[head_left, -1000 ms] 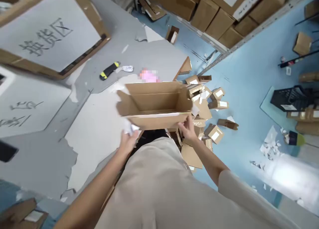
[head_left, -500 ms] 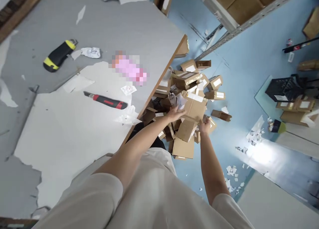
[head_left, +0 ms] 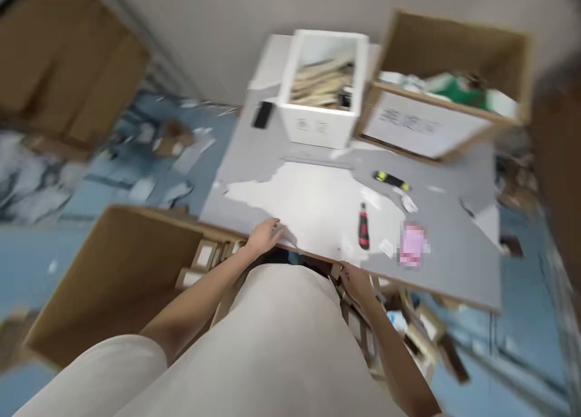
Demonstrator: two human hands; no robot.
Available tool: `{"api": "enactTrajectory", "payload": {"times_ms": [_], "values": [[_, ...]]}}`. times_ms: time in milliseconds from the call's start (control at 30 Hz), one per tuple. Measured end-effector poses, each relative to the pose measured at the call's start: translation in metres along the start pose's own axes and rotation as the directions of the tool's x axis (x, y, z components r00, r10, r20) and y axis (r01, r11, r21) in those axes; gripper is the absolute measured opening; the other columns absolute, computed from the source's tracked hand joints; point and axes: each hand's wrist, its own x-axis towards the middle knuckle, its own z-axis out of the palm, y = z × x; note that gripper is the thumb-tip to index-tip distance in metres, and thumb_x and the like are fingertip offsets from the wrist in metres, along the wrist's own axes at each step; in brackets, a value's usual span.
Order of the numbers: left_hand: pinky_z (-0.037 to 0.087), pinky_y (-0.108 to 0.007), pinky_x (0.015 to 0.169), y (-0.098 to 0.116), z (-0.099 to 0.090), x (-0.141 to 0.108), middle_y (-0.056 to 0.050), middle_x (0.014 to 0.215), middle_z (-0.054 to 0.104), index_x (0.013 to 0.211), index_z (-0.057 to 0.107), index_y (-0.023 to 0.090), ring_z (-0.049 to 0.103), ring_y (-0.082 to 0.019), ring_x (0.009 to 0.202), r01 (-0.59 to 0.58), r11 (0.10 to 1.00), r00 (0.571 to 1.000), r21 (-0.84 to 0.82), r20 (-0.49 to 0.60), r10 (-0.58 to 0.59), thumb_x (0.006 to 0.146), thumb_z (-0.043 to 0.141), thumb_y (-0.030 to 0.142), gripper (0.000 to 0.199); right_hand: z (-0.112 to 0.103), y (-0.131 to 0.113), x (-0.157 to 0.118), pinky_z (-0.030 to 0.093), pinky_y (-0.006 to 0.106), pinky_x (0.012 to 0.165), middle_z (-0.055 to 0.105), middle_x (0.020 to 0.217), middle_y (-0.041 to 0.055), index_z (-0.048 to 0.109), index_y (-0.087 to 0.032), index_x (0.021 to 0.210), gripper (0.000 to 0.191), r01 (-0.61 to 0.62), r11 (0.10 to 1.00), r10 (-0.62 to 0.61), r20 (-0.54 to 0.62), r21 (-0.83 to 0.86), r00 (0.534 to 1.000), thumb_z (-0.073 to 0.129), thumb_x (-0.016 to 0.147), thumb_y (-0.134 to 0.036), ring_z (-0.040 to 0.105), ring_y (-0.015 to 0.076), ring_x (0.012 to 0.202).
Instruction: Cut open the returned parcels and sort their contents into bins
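One red-and-black cutter is lying on the table

The left hand is resting at the table's near edge, empty, its fingers loosely spread. The right hand is touching the same edge, nearer the cutter; whether it is gripping anything, I cannot tell. A pink, pixelated item is lying right of the cutter. A large carton is standing open at left, holding small boxes.

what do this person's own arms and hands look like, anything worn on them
Both the left hand and right hand are bare, with no gloves, and no watch or band shows at either wrist. The forearms are uncovered. The left sleeve is short, plain and off-white, matching the top.
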Motion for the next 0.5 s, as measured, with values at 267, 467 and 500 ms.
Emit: {"api": "enactTrajectory", "payload": {"times_ms": [267,467,500], "values": [[0.040,-0.049,0.100,-0.155,0.041,-0.221,-0.018,0.137,0.052,0.138,0.042,0.014,0.049,-0.035,0.125,0.790,0.542,0.590,-0.288,0.117,-0.799,0.085,0.036,0.064,0.073,-0.045,-0.243,0.138,0.045,0.032,0.088,0.062,0.121,0.0122,0.045,-0.017,0.136,0.044,0.677,0.634,-0.553,0.393,-0.374,0.735,0.041,0.093,-0.026,0.061,0.0235,0.106],[0.044,-0.032,0.098,-0.217,0.102,-0.282,-0.012,0.122,0.065,0.131,0.049,0.015,0.059,-0.024,0.116,0.756,0.320,0.502,-0.570,0.192,-0.843,0.087,0.042,0.052,0.058,0.065,-0.434,0.153,0.044,0.034,0.095,0.055,0.131,0.0118,0.039,-0.019,0.140,0.048,0.886,0.346,-0.639,0.613,-0.310,0.464,0.042,0.093,-0.027,0.056,0.0237,0.114],[0.044,-0.030,0.098,-0.232,0.106,-0.282,-0.011,0.119,0.066,0.131,0.049,0.015,0.060,-0.023,0.114,0.752,0.292,0.479,-0.591,0.185,-0.858,0.086,0.044,0.050,0.057,0.088,-0.455,0.158,0.043,0.034,0.096,0.055,0.131,0.0114,0.041,-0.019,0.139,0.046,0.893,0.340,-0.611,0.652,-0.295,0.448,0.042,0.093,-0.027,0.056,0.0235,0.115]]}}
